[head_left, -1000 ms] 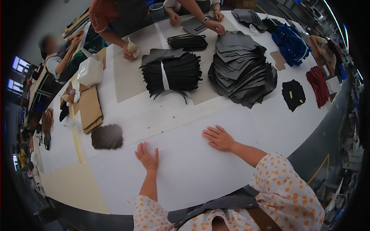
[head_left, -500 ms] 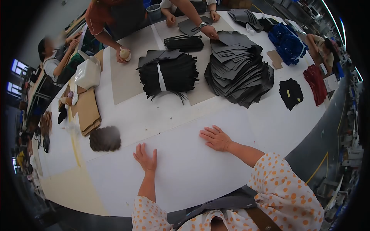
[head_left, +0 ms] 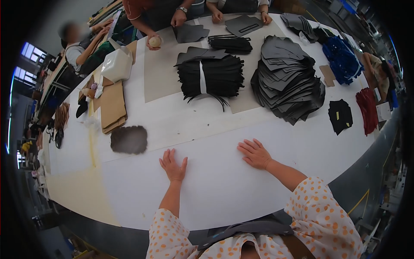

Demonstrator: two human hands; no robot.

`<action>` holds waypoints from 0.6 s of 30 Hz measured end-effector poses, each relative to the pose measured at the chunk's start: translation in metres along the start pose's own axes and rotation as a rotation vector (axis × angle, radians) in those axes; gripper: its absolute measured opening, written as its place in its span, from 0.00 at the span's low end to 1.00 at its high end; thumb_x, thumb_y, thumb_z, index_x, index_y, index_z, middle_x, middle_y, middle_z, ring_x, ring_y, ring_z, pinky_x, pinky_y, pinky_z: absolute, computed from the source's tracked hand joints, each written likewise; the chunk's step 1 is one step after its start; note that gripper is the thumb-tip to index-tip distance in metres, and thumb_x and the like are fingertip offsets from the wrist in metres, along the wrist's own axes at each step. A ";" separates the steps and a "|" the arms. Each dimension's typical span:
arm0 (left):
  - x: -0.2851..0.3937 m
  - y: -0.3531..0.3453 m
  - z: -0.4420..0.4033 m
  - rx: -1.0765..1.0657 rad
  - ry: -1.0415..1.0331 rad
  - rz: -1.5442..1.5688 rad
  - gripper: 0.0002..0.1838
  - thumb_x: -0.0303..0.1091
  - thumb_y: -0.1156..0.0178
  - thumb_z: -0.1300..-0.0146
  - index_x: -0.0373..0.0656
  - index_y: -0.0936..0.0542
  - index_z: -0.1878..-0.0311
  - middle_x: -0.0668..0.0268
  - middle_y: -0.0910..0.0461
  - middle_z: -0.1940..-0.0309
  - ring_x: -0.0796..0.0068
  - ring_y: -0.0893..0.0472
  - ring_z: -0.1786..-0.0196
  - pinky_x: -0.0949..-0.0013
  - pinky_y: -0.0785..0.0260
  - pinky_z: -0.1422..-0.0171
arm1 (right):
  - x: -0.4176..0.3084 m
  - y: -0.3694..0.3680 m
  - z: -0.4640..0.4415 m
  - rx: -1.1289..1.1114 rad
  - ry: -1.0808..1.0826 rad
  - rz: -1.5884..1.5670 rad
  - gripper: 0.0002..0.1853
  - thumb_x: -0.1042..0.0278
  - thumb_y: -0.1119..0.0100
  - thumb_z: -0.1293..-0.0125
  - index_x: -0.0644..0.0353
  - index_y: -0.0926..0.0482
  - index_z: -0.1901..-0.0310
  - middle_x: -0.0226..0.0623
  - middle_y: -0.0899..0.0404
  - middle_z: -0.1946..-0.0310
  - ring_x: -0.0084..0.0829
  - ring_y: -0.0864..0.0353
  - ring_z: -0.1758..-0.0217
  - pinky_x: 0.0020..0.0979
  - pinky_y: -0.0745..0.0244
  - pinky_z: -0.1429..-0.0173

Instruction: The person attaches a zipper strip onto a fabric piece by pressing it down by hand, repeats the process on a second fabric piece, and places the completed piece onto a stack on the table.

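A co-worker's hand point(head_left: 179, 18) has left the tall grey stack point(head_left: 286, 82) and now holds a loose grey piece point(head_left: 192, 33) farther left, at the far side of the worktop point(head_left: 207, 177). The person's left hand point(head_left: 173, 167) and right hand point(head_left: 256, 155) stay well apart, palms down on the white surface, fingers spread, holding nothing. Nearest the left hand, to its left and slightly farther away, lies a dark patch point(head_left: 129, 139). The banded black bundle point(head_left: 211, 77) rests beyond both hands, left of the tall grey stack.
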State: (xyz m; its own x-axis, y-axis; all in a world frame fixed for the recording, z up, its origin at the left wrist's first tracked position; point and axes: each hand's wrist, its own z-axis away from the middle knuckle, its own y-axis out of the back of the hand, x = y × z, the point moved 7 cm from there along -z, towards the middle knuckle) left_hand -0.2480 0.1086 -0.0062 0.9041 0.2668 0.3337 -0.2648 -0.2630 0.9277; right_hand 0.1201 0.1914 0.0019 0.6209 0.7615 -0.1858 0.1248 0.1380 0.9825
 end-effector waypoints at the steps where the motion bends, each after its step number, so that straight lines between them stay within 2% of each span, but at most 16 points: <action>1: 0.001 0.001 0.000 0.004 -0.005 -0.001 0.38 0.55 0.33 0.38 0.47 0.32 0.29 0.58 0.38 0.28 0.59 0.42 0.21 0.41 0.64 0.16 | 0.000 0.000 0.000 -0.015 -0.004 -0.002 0.29 0.50 0.50 0.24 0.45 0.35 0.25 0.25 0.39 0.23 0.29 0.46 0.19 0.45 0.59 0.16; 11: 0.002 0.002 0.000 -0.014 -0.003 0.007 0.40 0.55 0.32 0.38 0.47 0.34 0.28 0.58 0.38 0.29 0.59 0.43 0.22 0.40 0.65 0.15 | 0.000 0.000 0.000 -0.013 0.011 0.027 0.29 0.50 0.52 0.24 0.45 0.36 0.25 0.25 0.40 0.23 0.29 0.47 0.18 0.44 0.62 0.15; 18: 0.000 0.000 -0.001 -0.013 0.002 -0.002 0.41 0.56 0.32 0.39 0.48 0.34 0.28 0.58 0.38 0.29 0.59 0.43 0.21 0.39 0.64 0.16 | -0.001 0.003 -0.002 -0.039 0.005 0.015 0.29 0.50 0.52 0.24 0.45 0.37 0.24 0.26 0.41 0.22 0.29 0.47 0.18 0.46 0.60 0.15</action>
State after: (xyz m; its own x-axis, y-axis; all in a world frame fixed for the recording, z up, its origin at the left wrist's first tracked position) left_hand -0.2483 0.1091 -0.0066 0.9039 0.2695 0.3321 -0.2673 -0.2503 0.9306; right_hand 0.1185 0.1926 0.0045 0.6185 0.7668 -0.1714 0.0851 0.1515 0.9848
